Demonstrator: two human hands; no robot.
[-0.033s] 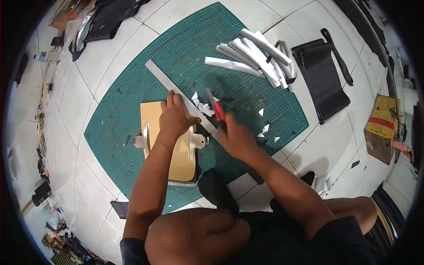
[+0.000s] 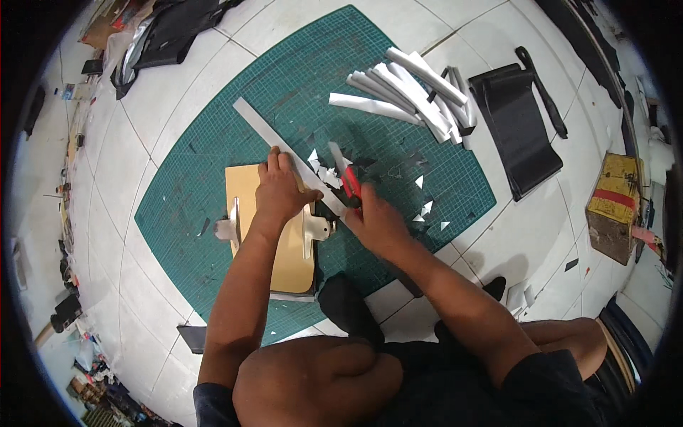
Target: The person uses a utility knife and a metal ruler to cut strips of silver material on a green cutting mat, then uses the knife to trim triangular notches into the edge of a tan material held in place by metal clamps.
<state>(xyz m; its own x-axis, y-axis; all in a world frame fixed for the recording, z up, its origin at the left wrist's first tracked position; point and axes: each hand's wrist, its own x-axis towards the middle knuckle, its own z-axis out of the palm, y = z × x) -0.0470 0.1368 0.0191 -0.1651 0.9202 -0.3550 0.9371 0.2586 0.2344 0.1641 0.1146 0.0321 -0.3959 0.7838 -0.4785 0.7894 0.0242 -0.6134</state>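
We take the middle of the green mat as the centre of the clock. At the far left, between ten and eleven o'clock, we locate a black cloth point(image 2: 178, 35) on the tiled floor point(image 2: 107, 192). At seven o'clock a dark flat piece point(image 2: 192, 338) lies just beside the mat's edge. The green mat point(image 2: 188, 206) itself lies on the floor. At seven o'clock on it rests a tan board point(image 2: 284, 267), with a left metal clip point(image 2: 228, 229) and a right metal clip point(image 2: 316, 228) on opposite edges.

A pale strip point(image 2: 260, 124) runs slantwise from eleven o'clock toward five o'clock, past the board's upper corner. The left hand point(image 2: 281, 192) lies palm down over the board; its fingers are extended, not clenched, with the fingertips and thumb at the strip. White scraps point(image 2: 327, 176) lie near the centre, just beside the strip.

The right hand point(image 2: 377, 220) is at four o'clock. Its fingers are closed around the red handle of a knife point(image 2: 351, 181), whose blade points toward eleven o'clock. We cannot tell whether this hand touches the strip's lower end.

Between one and two o'clock we find a bundle of white strips point(image 2: 416, 92). Farther right, off the mat, are a black sheet point(image 2: 516, 132) and a yellow box point(image 2: 612, 188), both near three o'clock.
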